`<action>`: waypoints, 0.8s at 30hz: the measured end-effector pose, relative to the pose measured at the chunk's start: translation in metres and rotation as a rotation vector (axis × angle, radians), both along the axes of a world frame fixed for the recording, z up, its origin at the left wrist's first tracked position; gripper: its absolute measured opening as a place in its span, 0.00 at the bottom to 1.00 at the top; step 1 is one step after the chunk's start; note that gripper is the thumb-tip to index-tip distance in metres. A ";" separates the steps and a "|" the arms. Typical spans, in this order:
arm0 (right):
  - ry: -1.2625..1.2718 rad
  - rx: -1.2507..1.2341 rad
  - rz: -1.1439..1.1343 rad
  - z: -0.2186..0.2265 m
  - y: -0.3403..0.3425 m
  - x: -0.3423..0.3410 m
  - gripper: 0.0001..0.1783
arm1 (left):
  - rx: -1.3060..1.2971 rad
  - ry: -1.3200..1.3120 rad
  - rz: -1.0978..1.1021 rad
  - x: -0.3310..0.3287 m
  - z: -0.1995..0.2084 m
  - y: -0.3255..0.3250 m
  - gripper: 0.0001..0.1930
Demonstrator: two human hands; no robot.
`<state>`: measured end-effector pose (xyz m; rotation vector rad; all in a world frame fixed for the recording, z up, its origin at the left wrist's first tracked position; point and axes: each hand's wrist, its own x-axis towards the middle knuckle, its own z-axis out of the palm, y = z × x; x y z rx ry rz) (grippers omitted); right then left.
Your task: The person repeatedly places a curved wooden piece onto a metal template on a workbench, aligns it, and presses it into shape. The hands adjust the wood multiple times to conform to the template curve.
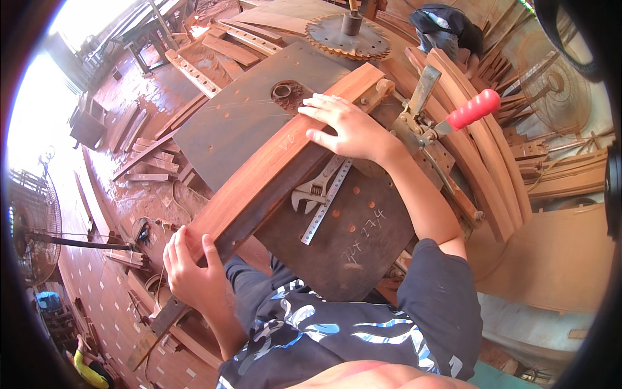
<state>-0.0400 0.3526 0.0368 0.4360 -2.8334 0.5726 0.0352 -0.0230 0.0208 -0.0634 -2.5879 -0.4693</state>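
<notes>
A long reddish wooden beam lies slanting across the machine's metal table, on top of a dark straight strip. My left hand grips the beam's near left end, fingers on the outer side and thumb on the other. Toward the far end, my right hand rests on the beam, its fingers stretched out and lying flat. Beneath my right forearm an adjustable wrench and a steel ruler lie side by side on the dark table. Beside the beam's far end stands a toggle clamp with a red handle.
A toothed circular saw blade sits past the far edge of the metal table. A round opening is in that table. Curved planks are stacked at right. Fans stand on both sides. Another person bends at the back.
</notes>
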 end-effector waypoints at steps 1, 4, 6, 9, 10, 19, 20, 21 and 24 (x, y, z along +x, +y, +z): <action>-0.054 0.038 0.023 0.002 0.000 0.002 0.36 | -0.048 0.006 -0.011 0.002 -0.001 0.001 0.21; -0.178 0.044 0.026 0.012 -0.002 0.001 0.40 | -0.121 0.020 0.022 0.007 -0.005 0.005 0.25; -0.131 0.021 0.030 0.006 0.005 -0.002 0.40 | -0.123 0.017 0.055 0.003 -0.007 0.010 0.24; -0.099 0.015 0.034 0.001 0.010 -0.005 0.39 | -0.131 0.036 0.076 0.000 -0.012 0.012 0.24; -0.088 0.005 0.029 0.001 0.010 -0.005 0.39 | -0.134 0.046 0.078 -0.001 -0.015 0.011 0.24; -0.090 -0.011 0.046 0.005 0.007 -0.010 0.37 | -0.149 0.096 0.147 -0.002 -0.024 0.008 0.24; -0.101 -0.021 0.033 0.008 0.005 -0.008 0.37 | -0.126 0.064 0.162 -0.002 -0.022 0.009 0.24; -0.112 -0.030 0.021 0.010 0.003 -0.006 0.37 | -0.102 0.032 0.177 -0.002 -0.021 0.010 0.24; -0.036 -0.036 0.055 0.002 0.003 -0.008 0.36 | -0.115 0.069 0.188 -0.003 -0.023 0.010 0.25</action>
